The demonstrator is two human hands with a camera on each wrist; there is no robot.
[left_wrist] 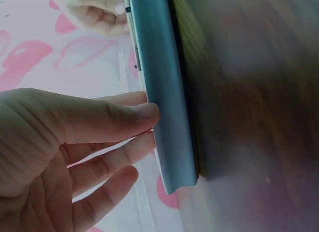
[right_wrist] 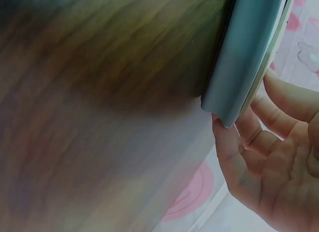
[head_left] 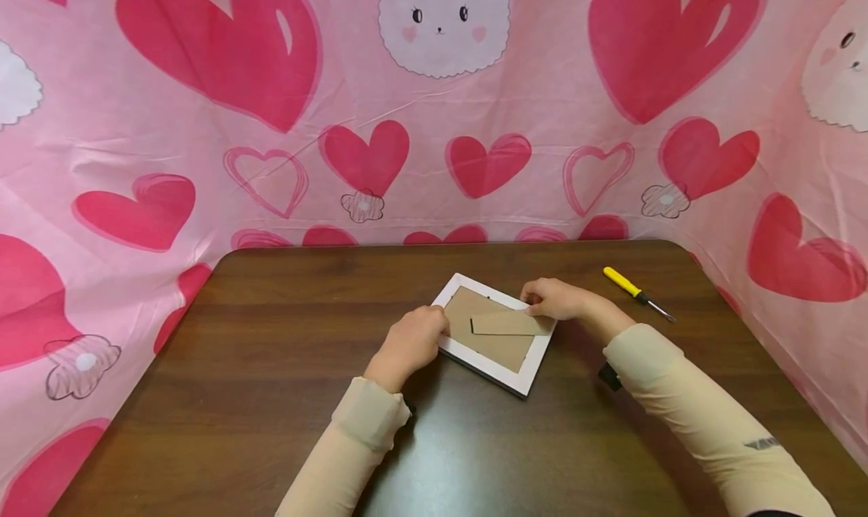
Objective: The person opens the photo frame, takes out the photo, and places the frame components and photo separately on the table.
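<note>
A white picture frame point(head_left: 493, 294) lies back side up and turned at an angle on the table. Its brown backing board point(head_left: 498, 349) carries an easel stand point(head_left: 505, 324) that reaches toward the right corner. My left hand point(head_left: 414, 341) holds the left edge; in the left wrist view its thumb presses the outer side of the frame point(left_wrist: 167, 92). At the right corner, my right hand point(head_left: 557, 300) grips the frame, thumb at the stand's wide end. The right wrist view shows fingers at the end of the frame point(right_wrist: 244, 52).
To the right of the frame, a screwdriver point(head_left: 634, 291) with a yellow handle lies on the brown wooden table point(head_left: 285, 366). A pink cloth point(head_left: 434, 110) printed with hearts hangs behind the table and along its sides.
</note>
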